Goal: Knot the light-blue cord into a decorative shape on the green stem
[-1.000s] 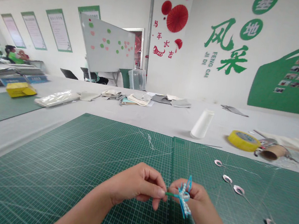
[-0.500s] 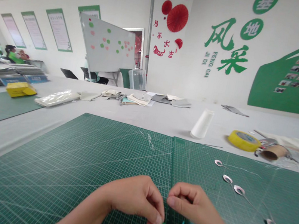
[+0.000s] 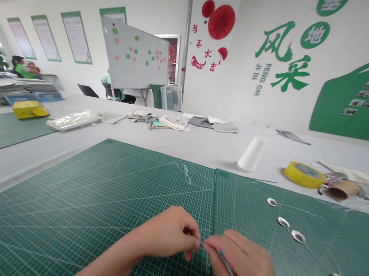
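Note:
Above the green gridded cutting mats [image 3: 88,216], my left hand [image 3: 176,234] is closed in a pinch, fingertips close to those of my right hand. My right hand [image 3: 241,263] is also pinched, around a thin green stem [image 3: 225,263] that shows between its thumb and fingers. The stem's tip lies between the two hands; whether the left fingers touch it is too small to tell. The blue beaded flower on the stem is hidden behind my right hand. Several pale oval rings with thin wires [image 3: 298,236] lie on the right mat.
Beyond the mats stand a white thread cone [image 3: 252,153], a yellow tape roll [image 3: 305,175] and a cardboard tube [image 3: 342,189]. Fabric pieces [image 3: 173,121] lie further back. At left are a yellow box [image 3: 30,110] and a plastic-wrapped packet [image 3: 74,120]. People sit in the far background.
My right hand has closed on the stem and turned, covering the blue flower. My left hand has risen slightly and moved a little left at its fingertips. The view has shifted slightly.

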Action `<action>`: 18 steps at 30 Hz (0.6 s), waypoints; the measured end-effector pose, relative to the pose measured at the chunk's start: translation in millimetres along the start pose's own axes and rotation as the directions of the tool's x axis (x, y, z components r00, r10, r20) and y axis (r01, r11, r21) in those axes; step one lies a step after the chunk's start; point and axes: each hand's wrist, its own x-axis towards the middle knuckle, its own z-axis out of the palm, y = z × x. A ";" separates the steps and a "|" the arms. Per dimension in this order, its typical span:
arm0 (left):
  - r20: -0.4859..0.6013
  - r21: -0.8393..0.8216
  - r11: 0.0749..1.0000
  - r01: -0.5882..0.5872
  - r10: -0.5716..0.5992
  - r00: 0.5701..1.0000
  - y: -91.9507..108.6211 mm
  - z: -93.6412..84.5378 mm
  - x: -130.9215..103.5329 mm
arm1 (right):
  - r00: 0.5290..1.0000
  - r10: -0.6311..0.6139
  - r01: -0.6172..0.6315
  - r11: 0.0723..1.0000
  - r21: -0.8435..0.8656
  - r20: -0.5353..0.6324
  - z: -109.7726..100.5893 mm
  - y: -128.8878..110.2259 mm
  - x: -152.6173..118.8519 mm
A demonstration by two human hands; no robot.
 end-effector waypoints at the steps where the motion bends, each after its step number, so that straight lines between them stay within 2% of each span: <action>1: -0.039 -0.004 1.000 -0.002 0.002 0.999 0.1 -0.4 0.9 | 0.999 -0.021 0.020 1.000 -0.016 -0.028 0.8 0.2 -0.4; 4: -0.142 -0.054 0.999 -0.002 -0.005 0.990 0.5 -2.0 3.8 | 0.996 -0.053 0.049 0.997 -0.062 -0.066 2.6 1.7 -1.3; 9: -0.260 -0.128 0.991 -0.044 0.010 0.966 3.5 -4.8 6.0 | 0.999 -0.029 0.027 0.998 -0.060 -0.034 4.6 3.7 -3.6; 18: -0.211 -0.382 0.923 -0.037 -0.048 0.976 7.9 -4.8 6.3 | 0.991 0.094 -0.094 0.996 -0.007 0.091 7.6 5.1 -4.9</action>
